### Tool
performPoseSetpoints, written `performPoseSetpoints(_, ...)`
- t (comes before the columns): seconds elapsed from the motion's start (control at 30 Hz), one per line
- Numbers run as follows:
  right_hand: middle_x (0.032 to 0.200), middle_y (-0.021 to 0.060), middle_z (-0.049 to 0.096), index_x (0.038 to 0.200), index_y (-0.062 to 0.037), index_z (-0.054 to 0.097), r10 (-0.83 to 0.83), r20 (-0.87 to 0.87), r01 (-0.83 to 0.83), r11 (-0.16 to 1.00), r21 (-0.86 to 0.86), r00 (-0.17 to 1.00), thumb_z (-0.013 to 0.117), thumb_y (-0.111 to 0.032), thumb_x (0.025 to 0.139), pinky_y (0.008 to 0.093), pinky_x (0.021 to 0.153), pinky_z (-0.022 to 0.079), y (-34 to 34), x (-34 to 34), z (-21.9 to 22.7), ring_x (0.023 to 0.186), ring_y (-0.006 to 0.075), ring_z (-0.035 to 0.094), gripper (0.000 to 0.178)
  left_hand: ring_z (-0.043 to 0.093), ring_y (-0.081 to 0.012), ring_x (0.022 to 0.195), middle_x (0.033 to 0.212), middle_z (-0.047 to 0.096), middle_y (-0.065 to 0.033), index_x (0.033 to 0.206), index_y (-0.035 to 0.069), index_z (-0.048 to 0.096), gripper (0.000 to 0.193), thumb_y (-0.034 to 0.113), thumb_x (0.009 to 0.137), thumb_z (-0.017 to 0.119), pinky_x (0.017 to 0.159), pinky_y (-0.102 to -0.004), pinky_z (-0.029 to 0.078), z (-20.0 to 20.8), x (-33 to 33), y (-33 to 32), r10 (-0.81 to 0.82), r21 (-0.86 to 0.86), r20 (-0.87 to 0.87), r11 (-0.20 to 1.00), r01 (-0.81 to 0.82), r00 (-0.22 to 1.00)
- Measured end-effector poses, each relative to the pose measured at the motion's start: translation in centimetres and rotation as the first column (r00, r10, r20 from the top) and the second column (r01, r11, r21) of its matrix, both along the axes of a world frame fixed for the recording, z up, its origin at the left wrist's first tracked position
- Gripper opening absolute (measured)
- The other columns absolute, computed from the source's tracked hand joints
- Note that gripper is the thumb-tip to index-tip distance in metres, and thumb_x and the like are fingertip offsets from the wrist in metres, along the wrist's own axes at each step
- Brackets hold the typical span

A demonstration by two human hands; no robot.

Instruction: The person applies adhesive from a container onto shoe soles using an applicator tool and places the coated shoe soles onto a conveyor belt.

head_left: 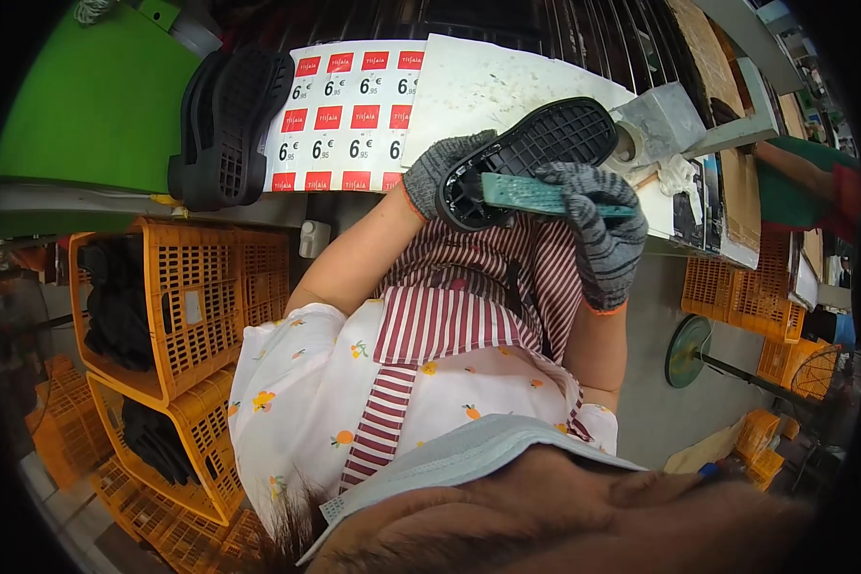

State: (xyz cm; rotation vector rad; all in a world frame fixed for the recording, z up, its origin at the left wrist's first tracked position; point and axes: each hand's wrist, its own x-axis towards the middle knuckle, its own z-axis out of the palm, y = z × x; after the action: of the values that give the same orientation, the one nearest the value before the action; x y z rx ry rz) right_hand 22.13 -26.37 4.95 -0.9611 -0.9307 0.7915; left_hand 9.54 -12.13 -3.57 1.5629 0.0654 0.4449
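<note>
My left hand (440, 170), in a grey knit glove, is closed around the side of a black shoe sole (559, 134). The sole lies tilted, its ribbed, grid-like inner face turned up. In my right hand (602, 234), also gloved, is a flat green brush-like tool (524, 194), its handle pinched between the fingers. The tool's left end lies over the near end of the sole's hollow; whether it touches there I cannot tell. Several black soles (228, 129) stand stacked at the left end of the work surface.
White sheets (507, 81) and a printed red-and-white label sheet (344, 120) cover the work surface. A clear plastic container (660, 120) and a tape roll (627, 145) sit right of the sole. Orange crates (196, 297) with black pieces are stacked at left. Another person's arm (798, 170) shows far right.
</note>
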Motion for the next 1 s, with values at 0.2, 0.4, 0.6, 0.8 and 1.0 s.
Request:
performPoseSetpoints(0.2,0.096,0.0179,0.059,0.091,0.0042,0.057,-0.068,0.162,0.088,0.989,-0.118,0.984,0.058,-0.001,0.077,0.0333,0.081,0.046,0.3,0.1,-0.7,0.089,0.0233,0.058,0.015,0.055,-0.0169,0.099,0.113,0.055,-0.0088,0.116,0.001,0.047,0.037,0.018,0.084,0.049,0.091,-0.0297,0.043,0.2,0.2,0.1,-0.272,-0.847,0.321,0.347,0.404,0.907)
performPoseSetpoints(0.4,0.095,0.0105,0.061,0.094,0.0017,0.059,-0.249,0.136,0.251,0.968,-0.002,0.959,0.062,0.000,0.076,0.0249,0.077,0.046,0.1,1.7,-1.1,0.085,0.0131,0.057,0.018,0.053,-0.0157,0.102,0.116,0.053,-0.0086,0.119,0.003,0.046,0.036,0.022,0.091,0.032,0.094,-0.0310,0.040,-1.3,0.7,0.7,-0.388,-0.839,0.321,0.307,0.449,0.864)
performPoseSetpoints(0.6,0.089,0.0089,0.063,0.093,0.0030,0.060,-0.554,0.278,0.571,0.821,0.023,0.785,0.062,-0.004,0.078,0.0234,0.073,0.047,-0.2,4.4,-1.3,0.080,0.0121,0.057,0.016,0.050,-0.0168,0.106,0.122,0.047,-0.0146,0.125,-0.003,0.036,0.038,0.010,0.090,0.036,0.090,-0.0272,0.043,-0.7,-0.7,-0.5,-0.260,-0.823,0.252,0.448,0.348,0.932)
performPoseSetpoints(0.8,0.088,0.0095,0.062,0.092,0.0045,0.058,-0.701,0.386,0.704,0.692,0.162,0.600,0.062,-0.003,0.078,0.0238,0.073,0.047,-0.2,6.7,-2.2,0.076,0.0122,0.057,0.016,0.049,-0.0185,0.107,0.125,0.043,-0.0150,0.127,-0.003,0.033,0.042,0.013,0.090,0.039,0.091,-0.0282,0.043,0.0,-0.7,-0.6,-0.244,-0.891,0.153,0.385,0.241,0.958)
performPoseSetpoints(1.0,0.086,0.0084,0.061,0.094,0.0035,0.058,-0.725,0.254,0.721,0.681,0.126,0.640,0.060,-0.003,0.079,0.0236,0.068,0.048,-1.2,7.9,-2.4,0.072,0.0114,0.057,0.016,0.049,-0.0176,0.106,0.123,0.044,-0.0140,0.129,-0.002,0.030,0.056,0.018,0.082,0.053,0.089,-0.0271,0.042,3.2,-0.3,-1.2,-0.213,-0.814,0.088,0.548,0.193,0.973)
